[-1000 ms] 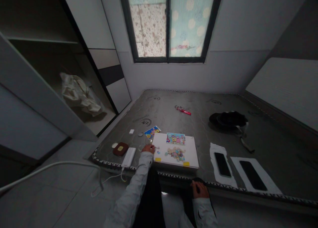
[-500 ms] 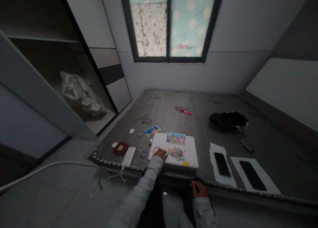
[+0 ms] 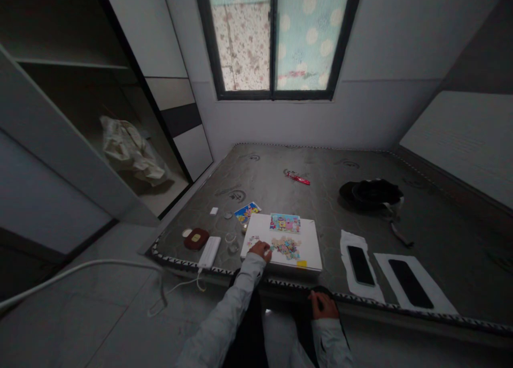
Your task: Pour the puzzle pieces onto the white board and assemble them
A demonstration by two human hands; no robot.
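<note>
A white board [image 3: 308, 234] lies near the front edge of a bare grey mattress [image 3: 320, 197]. On it sit a cluster of colourful puzzle pieces [image 3: 285, 247], a cartoon picture strip [image 3: 285, 223] at its far edge and a yellow piece [image 3: 301, 263] at its near edge. My left hand [image 3: 261, 249] rests on the board's near left part, fingers curled beside the piece cluster; what it holds is too small to name. My right hand [image 3: 321, 304] rests closed on my dark trouser knee below the mattress edge.
Left of the board lie a cartoon card [image 3: 247, 212], a white power bank [image 3: 209, 251] with a cable, a brown round case [image 3: 195, 238] and small bits. Two dark phones [image 3: 359, 265] [image 3: 410, 283] lie on white cloths at right. A black cap [image 3: 371, 191] and red wrapper [image 3: 297, 178] lie farther back.
My left hand has moved from the board's left edge rightward onto the board, next to the piece cluster. The yellow piece at the near left is no longer visible. My right hand stays put.
</note>
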